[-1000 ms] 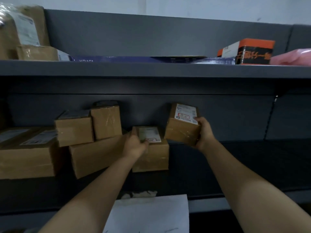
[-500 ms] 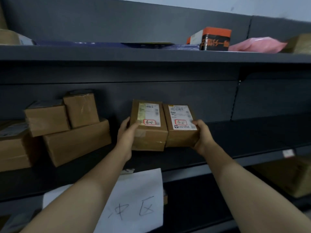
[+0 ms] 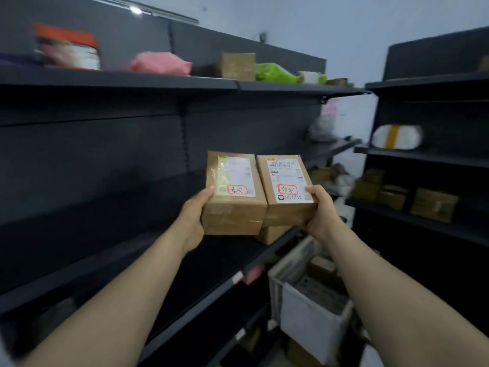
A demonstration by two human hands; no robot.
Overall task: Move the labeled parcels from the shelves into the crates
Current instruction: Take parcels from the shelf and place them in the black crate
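Both hands are raised side by side, each clamped on its own parcel. Left of them runs the dark metal shelving. My left hand grips the left side of a brown cardboard box with a white label, thumb on its top face. Touching that box on its right is a second brown labelled cardboard box, which my right hand holds by its right corner. Below my right hand stands a white plastic crate with parcels inside.

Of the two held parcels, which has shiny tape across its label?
The left parcel, in the left hand; the right parcel has a bare label.
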